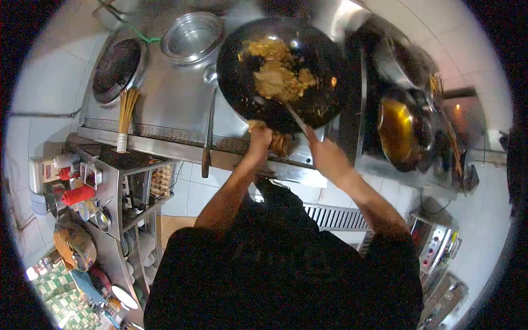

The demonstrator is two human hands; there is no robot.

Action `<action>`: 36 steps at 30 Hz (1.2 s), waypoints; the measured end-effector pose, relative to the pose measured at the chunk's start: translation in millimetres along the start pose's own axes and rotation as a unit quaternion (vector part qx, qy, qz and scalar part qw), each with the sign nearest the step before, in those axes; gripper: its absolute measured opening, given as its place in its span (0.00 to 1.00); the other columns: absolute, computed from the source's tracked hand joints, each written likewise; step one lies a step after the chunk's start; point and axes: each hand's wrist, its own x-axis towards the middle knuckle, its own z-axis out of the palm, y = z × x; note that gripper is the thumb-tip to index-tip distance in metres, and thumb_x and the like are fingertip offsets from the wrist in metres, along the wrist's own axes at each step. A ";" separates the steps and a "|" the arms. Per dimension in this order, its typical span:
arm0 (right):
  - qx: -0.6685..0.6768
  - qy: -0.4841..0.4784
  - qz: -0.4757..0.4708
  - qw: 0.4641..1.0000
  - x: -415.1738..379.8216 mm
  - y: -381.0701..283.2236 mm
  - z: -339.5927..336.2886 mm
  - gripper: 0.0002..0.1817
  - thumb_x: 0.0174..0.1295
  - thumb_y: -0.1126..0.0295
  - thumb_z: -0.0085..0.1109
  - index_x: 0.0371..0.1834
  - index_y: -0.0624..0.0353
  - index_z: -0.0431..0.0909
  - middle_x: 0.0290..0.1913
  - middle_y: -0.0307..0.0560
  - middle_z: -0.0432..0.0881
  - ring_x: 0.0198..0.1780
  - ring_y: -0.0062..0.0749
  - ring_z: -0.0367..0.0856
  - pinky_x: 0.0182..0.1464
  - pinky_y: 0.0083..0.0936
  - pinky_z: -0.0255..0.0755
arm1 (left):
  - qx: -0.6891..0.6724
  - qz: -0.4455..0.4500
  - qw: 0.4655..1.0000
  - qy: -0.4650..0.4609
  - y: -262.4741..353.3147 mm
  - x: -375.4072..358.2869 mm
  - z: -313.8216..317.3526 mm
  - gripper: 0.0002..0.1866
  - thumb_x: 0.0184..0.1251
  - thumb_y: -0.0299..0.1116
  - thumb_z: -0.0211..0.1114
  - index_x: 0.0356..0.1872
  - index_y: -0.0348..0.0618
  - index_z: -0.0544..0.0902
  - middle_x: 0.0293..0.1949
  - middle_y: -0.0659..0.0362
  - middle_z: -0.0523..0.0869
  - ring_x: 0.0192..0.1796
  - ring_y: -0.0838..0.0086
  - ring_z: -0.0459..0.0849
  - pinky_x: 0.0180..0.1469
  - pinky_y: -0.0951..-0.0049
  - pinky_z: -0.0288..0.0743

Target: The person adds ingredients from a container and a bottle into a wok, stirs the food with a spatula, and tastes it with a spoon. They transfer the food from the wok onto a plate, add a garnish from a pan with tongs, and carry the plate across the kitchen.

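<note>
A large black wok [231,71] stands on the steel stove counter, with yellow-brown food [283,80] spread in its middle. My left hand [259,143] is closed at the wok's near edge, around a brownish cloth [282,145] that hangs beside it. In my right hand [327,157] is the handle of a metal spatula [297,118], whose blade reaches into the food and is partly hidden by it. Left of the wok, a long-handled ladle [210,110] lies on the counter.
On the counter's left are a steel pot [192,38], a dark round pan [116,69] and a bamboo whisk [127,115]. To the right stand a wok with yellow oil [397,132] and a metal pot [399,63]. A shelf rack [113,192] holds bowls and egg trays.
</note>
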 end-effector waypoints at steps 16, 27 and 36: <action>0.198 -0.001 -0.001 0.980 -10.4 46.0 -12.2 0.23 0.73 0.58 0.52 0.58 0.69 0.77 0.35 0.63 0.85 0.34 0.42 0.87 0.37 0.38 0.82 | -0.011 -0.174 0.984 -0.043 56.4 -36.3 -4.2 0.13 0.76 0.38 0.51 0.52 0.45 0.78 0.43 0.57 0.86 0.44 0.66 0.87 0.50 0.62 0.83; 0.206 0.106 -0.173 0.957 -124.5 -8.6 251.4 0.26 0.72 0.62 0.53 0.72 0.55 0.67 0.51 0.54 0.85 0.52 0.42 0.83 0.53 0.39 0.77 | 0.101 0.054 0.982 -0.153 111.4 -132.4 11.1 0.15 0.70 0.32 0.56 0.55 0.39 0.77 0.46 0.53 0.84 0.47 0.63 0.85 0.50 0.64 0.80; 0.296 -0.223 0.224 0.901 -245.4 12.7 428.5 0.14 0.66 0.57 0.55 0.53 0.42 0.79 0.48 0.47 0.84 0.52 0.43 0.83 0.53 0.41 0.77 | 0.003 -0.215 0.976 -0.008 89.5 -214.6 -49.2 0.13 0.72 0.36 0.54 0.46 0.39 0.81 0.33 0.56 0.85 0.29 0.69 0.84 0.31 0.69 0.82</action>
